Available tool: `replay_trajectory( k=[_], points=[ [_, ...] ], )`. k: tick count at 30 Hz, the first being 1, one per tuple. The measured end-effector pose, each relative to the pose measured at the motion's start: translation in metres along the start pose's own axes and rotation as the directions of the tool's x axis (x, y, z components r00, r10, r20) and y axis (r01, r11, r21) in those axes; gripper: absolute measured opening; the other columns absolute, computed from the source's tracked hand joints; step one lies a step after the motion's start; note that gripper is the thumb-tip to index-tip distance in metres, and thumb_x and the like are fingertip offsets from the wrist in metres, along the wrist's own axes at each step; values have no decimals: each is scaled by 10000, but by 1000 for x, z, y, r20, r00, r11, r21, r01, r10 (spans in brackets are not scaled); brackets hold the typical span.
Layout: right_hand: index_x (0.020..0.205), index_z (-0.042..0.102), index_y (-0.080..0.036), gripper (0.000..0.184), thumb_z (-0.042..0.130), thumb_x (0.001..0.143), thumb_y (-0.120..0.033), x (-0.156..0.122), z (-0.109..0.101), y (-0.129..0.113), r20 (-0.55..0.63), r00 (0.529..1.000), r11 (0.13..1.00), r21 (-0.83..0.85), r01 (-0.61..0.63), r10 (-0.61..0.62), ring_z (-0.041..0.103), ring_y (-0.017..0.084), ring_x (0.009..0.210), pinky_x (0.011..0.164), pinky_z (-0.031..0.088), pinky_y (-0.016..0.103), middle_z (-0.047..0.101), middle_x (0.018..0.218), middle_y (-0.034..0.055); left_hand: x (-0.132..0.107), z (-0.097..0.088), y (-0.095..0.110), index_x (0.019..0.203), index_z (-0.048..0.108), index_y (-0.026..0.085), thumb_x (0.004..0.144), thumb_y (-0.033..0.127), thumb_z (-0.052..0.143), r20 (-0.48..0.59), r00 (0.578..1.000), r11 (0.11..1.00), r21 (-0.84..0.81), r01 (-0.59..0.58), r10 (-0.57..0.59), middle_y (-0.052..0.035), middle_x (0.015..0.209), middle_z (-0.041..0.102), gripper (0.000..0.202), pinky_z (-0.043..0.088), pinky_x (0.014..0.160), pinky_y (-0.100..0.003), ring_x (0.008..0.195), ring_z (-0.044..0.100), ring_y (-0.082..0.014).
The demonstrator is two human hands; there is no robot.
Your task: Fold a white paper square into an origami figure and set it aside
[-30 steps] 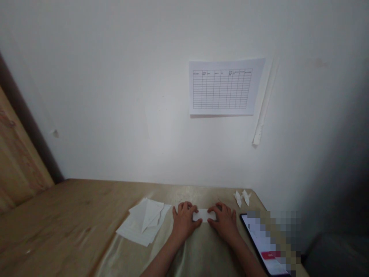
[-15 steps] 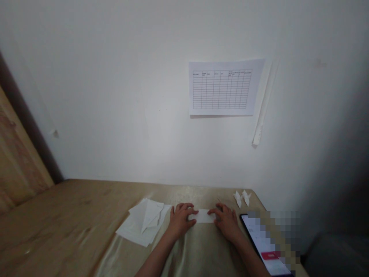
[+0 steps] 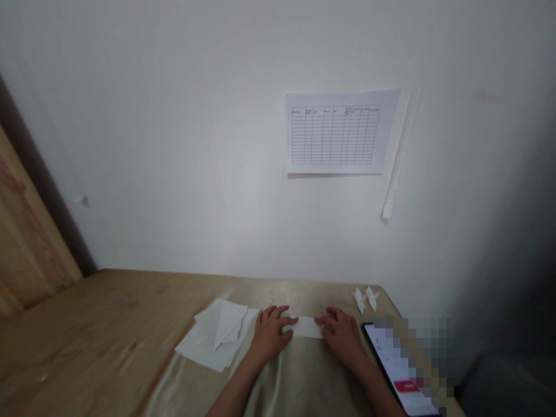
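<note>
A small folded strip of white paper point(image 3: 307, 327) lies flat on the tan table point(image 3: 108, 324), near its far edge. My left hand point(image 3: 270, 334) presses on the strip's left end with its fingers curled down onto it. My right hand point(image 3: 341, 334) presses on the right end the same way. Both forearms reach in from the bottom of the view.
A loose stack of white sheets point(image 3: 217, 336) lies left of my hands. Two small folded paper figures point(image 3: 365, 298) stand at the back right corner. A lit phone point(image 3: 397, 370) lies at the right edge. A printed table sheet point(image 3: 336, 132) hangs on the white wall.
My hands have slid a little apart along the strip, so more white paper shows between them. Nothing else has moved.
</note>
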State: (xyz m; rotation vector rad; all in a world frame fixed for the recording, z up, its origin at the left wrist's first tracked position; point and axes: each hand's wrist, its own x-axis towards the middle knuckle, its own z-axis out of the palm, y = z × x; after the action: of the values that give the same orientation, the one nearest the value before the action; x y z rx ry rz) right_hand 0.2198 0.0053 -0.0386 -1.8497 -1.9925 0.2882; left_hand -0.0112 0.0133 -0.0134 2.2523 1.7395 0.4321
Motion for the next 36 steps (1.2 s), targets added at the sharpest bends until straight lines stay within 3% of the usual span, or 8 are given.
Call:
replay_trajectory(
  k=[3,6,14,26,32,36],
  points=[
    [1085,704,-327,293,572,850,-442,-4,-1,-9,-43,999,999,-26,-25,24,463,291,1318,1145,223,515,556,1370,60,-1,6,7,1133,696,397,800,422,648,-63,998,1000,-2,8,-8,41,1449,543,337,183,1182,-566,1393,376,-301],
    [1116,672,-298,346,617,817,-462,-8,-1,-17,-54,998,998,-45,-32,30,440,305,1330,1150,196,525,544,1374,90,-1,12,11,1115,683,368,772,497,675,-121,992,1000,19,21,-19,7,1432,548,367,153,1171,-604,1386,376,-323],
    [1167,616,-300,469,641,779,-561,-8,5,-22,-104,993,998,-9,-57,55,433,317,1318,1163,125,566,545,1348,96,-1,16,20,1124,657,335,774,586,634,-141,989,999,25,43,-39,-47,1403,553,432,124,1165,-629,1377,378,-337],
    [1232,610,-382,493,673,744,-394,-3,-4,-17,9,996,996,18,-90,89,395,302,1371,1164,168,528,500,1412,53,4,8,21,1136,633,370,771,412,655,-8,995,995,0,103,-103,12,1488,487,368,55,1081,-800,1455,259,-363],
    [1171,657,-403,470,707,710,-330,0,-11,-7,43,996,994,76,-77,74,430,278,1353,1136,262,446,512,1405,27,6,-3,9,1200,626,390,807,287,653,128,989,995,-61,81,-73,17,1556,428,407,9,1081,-817,1516,163,-329],
    [1138,683,-399,449,697,704,-281,2,-14,-2,67,996,991,110,-71,64,446,270,1346,1135,268,444,519,1400,33,7,-7,1,1231,627,422,833,259,633,147,988,994,-90,59,-46,35,1570,405,430,-49,1076,-818,1525,140,-323]
  ],
)
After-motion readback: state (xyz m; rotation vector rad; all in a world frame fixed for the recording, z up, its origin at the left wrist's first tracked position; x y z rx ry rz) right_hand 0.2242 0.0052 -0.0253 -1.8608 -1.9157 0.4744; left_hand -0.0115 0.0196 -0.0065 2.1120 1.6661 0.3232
